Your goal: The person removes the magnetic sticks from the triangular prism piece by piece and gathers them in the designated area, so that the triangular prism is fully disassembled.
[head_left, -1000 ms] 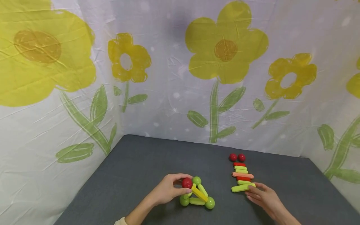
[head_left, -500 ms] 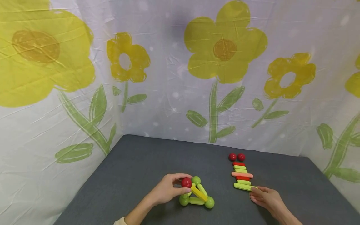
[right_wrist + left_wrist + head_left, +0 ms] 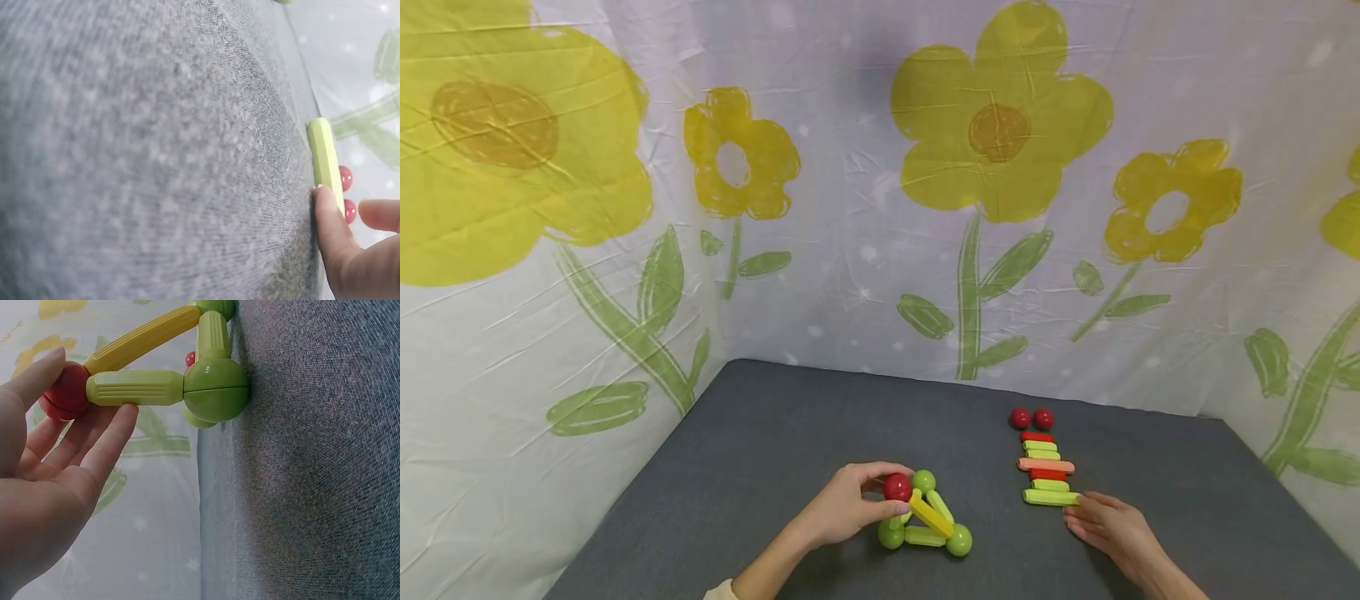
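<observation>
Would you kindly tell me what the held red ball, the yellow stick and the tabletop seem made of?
Held red ball: probably plastic, glossy, given its bright highlight. Yellow stick: likely plastic too, duller, with moulded-looking grooves. Tabletop: seemingly matte woven cloth, from its speckled, thread-like texture.

Bright colours over speckled grey cloth [image 3: 820, 417]
Red balls [image 3: 898, 487], green balls [image 3: 958, 541], one yellow stick [image 3: 931, 515], lime sticks [image 3: 1051, 497], red sticks [image 3: 1048, 475], one salmon stick [image 3: 1046, 466]; pale, white-flecked sheet [image 3: 850, 283] patterned with yellow flowers [image 3: 1000, 112], orange or white centres [image 3: 1000, 133], green stems [image 3: 969, 292] and leaves [image 3: 924, 317]; cream sleeve [image 3: 722, 591]
</observation>
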Demonstrator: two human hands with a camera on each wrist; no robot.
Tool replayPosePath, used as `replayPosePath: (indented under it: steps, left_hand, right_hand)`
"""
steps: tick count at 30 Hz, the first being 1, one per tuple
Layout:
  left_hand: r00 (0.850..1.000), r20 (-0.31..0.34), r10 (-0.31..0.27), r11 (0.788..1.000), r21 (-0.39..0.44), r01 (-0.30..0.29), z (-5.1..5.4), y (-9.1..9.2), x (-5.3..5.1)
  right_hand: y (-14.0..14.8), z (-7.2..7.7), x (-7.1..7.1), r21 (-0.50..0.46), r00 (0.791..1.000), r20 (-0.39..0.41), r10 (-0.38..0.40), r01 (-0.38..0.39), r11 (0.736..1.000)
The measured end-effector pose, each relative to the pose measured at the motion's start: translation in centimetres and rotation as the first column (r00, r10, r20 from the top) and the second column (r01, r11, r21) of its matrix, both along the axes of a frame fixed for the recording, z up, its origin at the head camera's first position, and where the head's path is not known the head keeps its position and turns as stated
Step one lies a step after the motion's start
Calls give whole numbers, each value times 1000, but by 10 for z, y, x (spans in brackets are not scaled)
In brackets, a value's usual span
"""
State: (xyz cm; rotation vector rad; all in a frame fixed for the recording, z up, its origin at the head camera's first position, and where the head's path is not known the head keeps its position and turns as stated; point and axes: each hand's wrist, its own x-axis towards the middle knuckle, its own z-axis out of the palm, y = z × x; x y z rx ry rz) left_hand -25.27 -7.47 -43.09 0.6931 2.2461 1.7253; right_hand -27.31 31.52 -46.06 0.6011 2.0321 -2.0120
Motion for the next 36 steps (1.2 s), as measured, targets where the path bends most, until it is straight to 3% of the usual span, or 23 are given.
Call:
replayPosePath:
  steps: [6, 9, 14, 19, 23, 26, 31, 36]
  left_hand:
    - [1000, 6, -4, 1000, 4, 4, 1, 0, 0]
    - [1000, 4, -3, 1000, 5, 3, 1, 0, 1]
    - [1000, 2, -2, 1000, 4, 2, 1, 0, 1]
    - [1000, 5, -3, 1000, -1, 3, 2, 0, 1]
    - [1000, 3, -6, 1000, 4, 6, 2, 0, 0]
    - [1000, 2, -8, 1000, 9, 8, 1, 0, 0]
    - [1000, 3, -4, 1000, 11, 4, 1, 1, 1]
    - [1000, 4, -2, 1000, 14, 2, 0, 2, 1]
  right_hand:
    - [1, 0, 3, -2, 999, 45, -11, 11, 1000]
    - [-2, 0, 4, 5, 996, 81, 33, -34, 999]
    - [-8, -3, 6, 19, 981, 91, 174, -176, 984]
    - [-8, -3, 8, -83, 942, 52, 330, -325, 942]
    - [-8, -3, 6, -100, 919, 37, 393, -388, 916]
    - [-12, 0, 3, -68, 876, 24, 482, -480, 875]
    - [-29, 8, 0, -83, 770, -81, 632, -637, 766]
    - [-54, 13, -5, -68, 722, -164, 672, -688, 723]
